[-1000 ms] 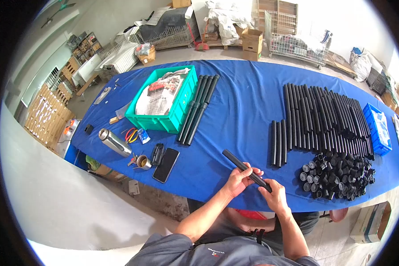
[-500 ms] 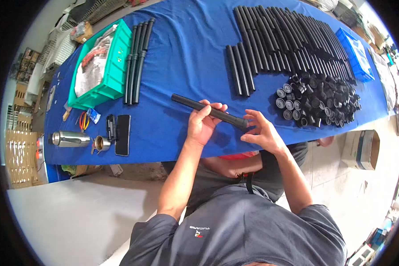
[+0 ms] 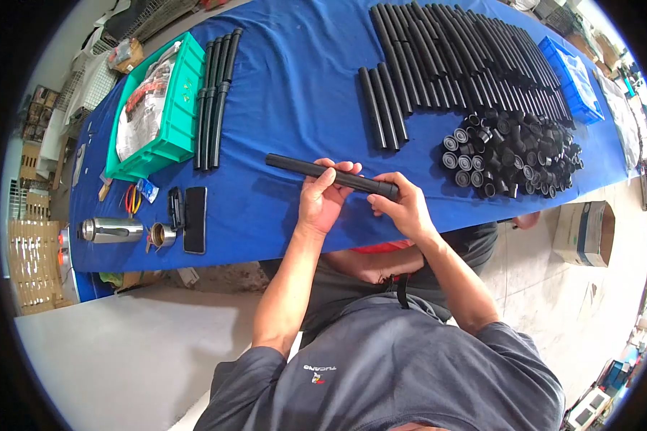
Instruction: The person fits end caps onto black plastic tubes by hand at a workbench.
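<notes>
On the blue table (image 3: pixel 302 93) I see both hands, left hand (image 3: pixel 322 201) and right hand (image 3: pixel 399 205), clamped on a black tube (image 3: pixel 295 167), with the cap pile (image 3: pixel 514 154) just right of it and a phone (image 3: pixel 195 219) left.

Bright, even daylight is flooding the scene; the fisheye lens is bending the blue table (image 3: pixel 302 86) strongly, dark vignetting is ringing the corners, and focus is staying sharp centrally.

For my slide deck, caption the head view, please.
Both hands, left hand and right hand, grip a black tube above the blue table.
</notes>
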Demonstrator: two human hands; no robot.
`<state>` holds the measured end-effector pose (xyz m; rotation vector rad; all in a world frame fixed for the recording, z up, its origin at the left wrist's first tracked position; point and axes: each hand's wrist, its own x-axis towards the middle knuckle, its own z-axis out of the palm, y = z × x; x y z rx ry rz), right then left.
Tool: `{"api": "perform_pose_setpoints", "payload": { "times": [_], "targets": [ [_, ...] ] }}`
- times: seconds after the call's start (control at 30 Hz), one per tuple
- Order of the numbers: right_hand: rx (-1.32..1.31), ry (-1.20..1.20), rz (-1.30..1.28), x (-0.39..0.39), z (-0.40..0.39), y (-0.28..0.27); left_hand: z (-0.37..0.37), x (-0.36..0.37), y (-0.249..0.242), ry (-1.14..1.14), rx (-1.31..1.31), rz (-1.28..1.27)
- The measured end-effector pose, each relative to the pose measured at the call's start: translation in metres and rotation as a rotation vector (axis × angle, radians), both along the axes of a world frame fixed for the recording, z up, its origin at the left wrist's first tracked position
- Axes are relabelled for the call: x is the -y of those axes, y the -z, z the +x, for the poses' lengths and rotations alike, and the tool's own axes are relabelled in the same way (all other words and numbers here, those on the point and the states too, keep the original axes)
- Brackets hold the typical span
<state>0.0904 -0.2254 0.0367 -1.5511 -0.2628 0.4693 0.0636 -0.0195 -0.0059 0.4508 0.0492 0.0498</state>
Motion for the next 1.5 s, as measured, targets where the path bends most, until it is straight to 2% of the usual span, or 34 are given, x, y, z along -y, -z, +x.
{"api": "perform_pose_setpoints", "payload": {
  "times": [0.33, 0.43, 0.53, 0.63, 0.73, 0.77, 0.87, 1.07, 1.27, 1.37, 1.47, 1.5],
  "targets": [
    [0.023, 0.119, 0.042, -0.008, -0.008, 0.011, 0.0, 0.0, 0.003, 0.016, 0.018, 0.019],
    [0.053, 0.1, -0.018, -0.006, -0.009, 0.008, -0.001, 0.001, -0.007, 0.037, -0.018, 0.037],
    [0.407, 0.084, -0.267, 0.004, -0.006, -0.004, -0.002, 0.002, -0.006, 0.059, -0.012, 0.036],
    [0.146, 0.094, 0.097, 0.008, -0.005, -0.004, -0.002, 0.001, -0.003, 0.059, -0.002, 0.015],
    [0.108, -0.061, -0.019, 0.018, 0.011, -0.004, -0.001, 0.001, -0.005, 0.054, -0.026, 0.016],
    [-0.036, -0.131, -0.115, 0.022, 0.013, -0.009, 0.0, 0.002, -0.005, 0.056, -0.039, 0.023],
    [-0.044, -0.149, -0.221, 0.013, 0.016, -0.018, 0.0, 0.0, -0.001, 0.075, 0.004, 0.018],
    [0.067, -0.145, -0.17, 0.013, 0.013, -0.009, 0.0, -0.002, 0.003, 0.098, 0.035, -0.02],
    [0.056, -0.076, -0.098, 0.008, 0.009, -0.003, 0.0, -0.002, -0.001, 0.097, 0.016, -0.031],
    [0.275, -0.032, -0.246, 0.008, 0.007, -0.002, 0.0, 0.004, -0.006, 0.057, -0.049, -0.012],
    [0.641, 0.03, -0.29, 0.01, 0.009, -0.005, 0.0, 0.004, -0.006, 0.076, -0.029, 0.002],
    [0.527, 0.009, -0.239, 0.011, 0.01, -0.006, 0.001, 0.004, -0.005, 0.075, -0.027, -0.005]
  ]
}}
